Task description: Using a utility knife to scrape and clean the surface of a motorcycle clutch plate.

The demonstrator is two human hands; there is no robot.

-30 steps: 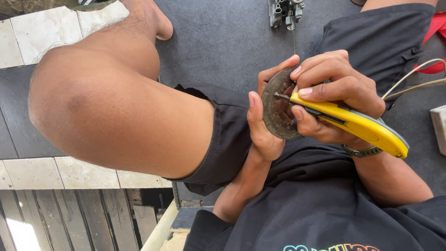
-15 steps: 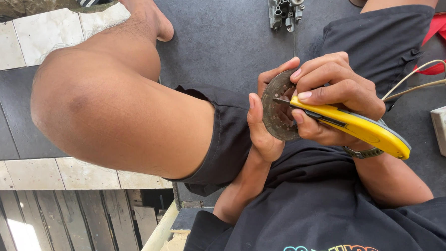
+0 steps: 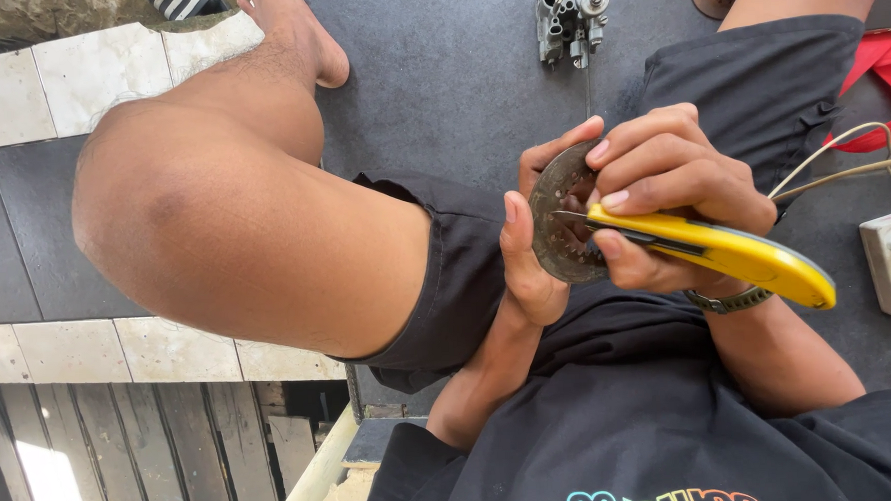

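Pressing yellow knife [image 3: 726, 253] against rusty disc [image 3: 557, 226], seemingly above dark floor [image 3: 438, 70].

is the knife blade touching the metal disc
Touching. The head view shows the blade tip of the yellow knife, held in the right hand, resting on the face of the metal disc gripped by the left hand.

view: single head-worn camera | aim: steeply down over the person's own lap | range: close, hands just right of centre | frame: bent knee [image 3: 163, 213] at 9 o'clock, dark floor [image 3: 438, 80] at 12, shirt at 6
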